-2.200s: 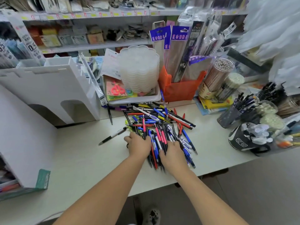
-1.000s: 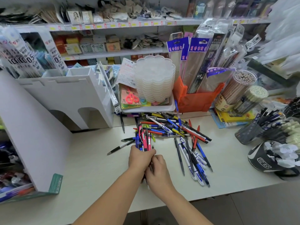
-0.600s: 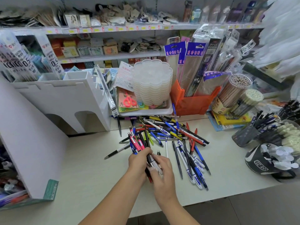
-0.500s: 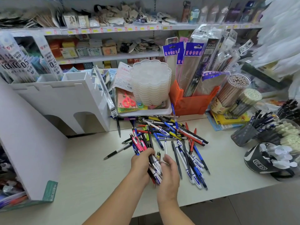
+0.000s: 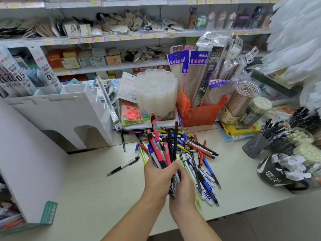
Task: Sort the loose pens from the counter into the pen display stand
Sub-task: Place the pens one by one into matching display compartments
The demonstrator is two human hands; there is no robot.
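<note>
Item: bundle of pens [image 5: 162,150], mixed pink, black, blue and white barrels, held upright and fanned above the counter [image 5: 90,193], just in front of the loose pile [image 5: 196,153]. Left hand [image 5: 159,178] wraps the lower barrels, its fingers clamped around the bundle; right hand [image 5: 182,190] cups the bottom ends from beside and below, fingers closed against them. The pile lies on the counter behind and to the right of the bundle; one black-and-white pen [image 5: 124,165] lies apart, to the bundle's left. White display stand [image 5: 66,110] stands well to the left of the pile, at the counter's back. Handling, as judged: each pen light and stiff, the barrels smooth plastic and apt to slide past one another, so a loose bunch may splay or shed pieces. Best taken around the middle of the barrels with the ends squared level, a second hand supporting underneath. Not fragile; clips may snag neighbours.
</note>
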